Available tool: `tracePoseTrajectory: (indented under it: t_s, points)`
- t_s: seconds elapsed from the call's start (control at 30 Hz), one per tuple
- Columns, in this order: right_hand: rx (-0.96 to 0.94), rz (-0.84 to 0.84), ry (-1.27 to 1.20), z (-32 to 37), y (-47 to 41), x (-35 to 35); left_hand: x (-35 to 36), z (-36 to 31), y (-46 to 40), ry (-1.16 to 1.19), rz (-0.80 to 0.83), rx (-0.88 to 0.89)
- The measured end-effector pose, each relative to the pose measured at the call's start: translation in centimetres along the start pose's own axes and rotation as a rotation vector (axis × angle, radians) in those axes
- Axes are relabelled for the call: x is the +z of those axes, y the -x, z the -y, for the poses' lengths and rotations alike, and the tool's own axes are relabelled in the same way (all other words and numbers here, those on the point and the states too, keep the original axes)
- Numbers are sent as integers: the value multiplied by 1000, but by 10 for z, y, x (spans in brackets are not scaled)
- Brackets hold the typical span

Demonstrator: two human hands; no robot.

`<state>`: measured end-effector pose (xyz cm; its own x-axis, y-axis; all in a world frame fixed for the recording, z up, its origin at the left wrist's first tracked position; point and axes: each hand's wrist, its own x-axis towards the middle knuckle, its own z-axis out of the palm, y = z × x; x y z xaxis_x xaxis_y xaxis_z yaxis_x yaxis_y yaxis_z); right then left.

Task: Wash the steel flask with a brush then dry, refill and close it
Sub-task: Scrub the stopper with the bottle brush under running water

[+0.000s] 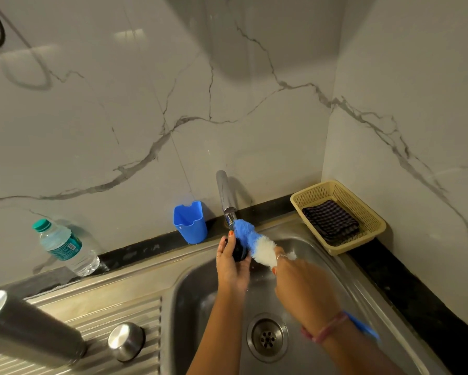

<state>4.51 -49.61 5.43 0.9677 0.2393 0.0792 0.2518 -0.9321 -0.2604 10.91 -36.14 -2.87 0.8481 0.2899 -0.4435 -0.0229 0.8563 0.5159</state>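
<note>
The stainless steel sink (322, 266) is seen from above, with a cylindrical brushed-steel flask (29, 328) lying tilted on its ribbed draining board at the lower left, well apart from both hands; it is judged rigid, fairly heavy and slippery when wet, so it is best gripped around the middle of the body. A domed steel cap (126, 341) stands just beside it. Under the chrome tap (226, 196), a blue-and-white bottle brush (254, 239) is held by the right hand (303, 288), whose fingers are curled round its stem; its bristles are judged soft and yielding. A small black lid piece (239, 251) is gripped by the left hand (231, 262), fingers wrapped round it.
</note>
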Motion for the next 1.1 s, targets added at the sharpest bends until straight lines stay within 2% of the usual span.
tracePoseTrajectory:
  t_s: [0.17, 0.33, 0.5, 0.63, 0.77, 0.93, 1.1]
  points:
    - [-76, -20, -11, -4, 13, -10, -6, -5, -3, 69, -80, 23]
    - [-37, -20, 26, 0, 3, -9, 0, -2, 0, 134, -30, 9]
    - [-43, 8, -2, -6, -3, -10, -1, -5, -2, 84, 11, 0]
    - [-95, 32, -22, -16, 5, -28, -3, -7, -2, 120, 9, -51]
    - [-55, 26, -12, -11, -7, -18, 2, -11, -1, 198, 9, -62]
    - [-22, 19, -42, -12, -11, -9, 6, -10, 1, 121, 19, -57]
    - [-61, 54, -73, -21, -4, -23, 2, -12, -3, 143, -6, -56]
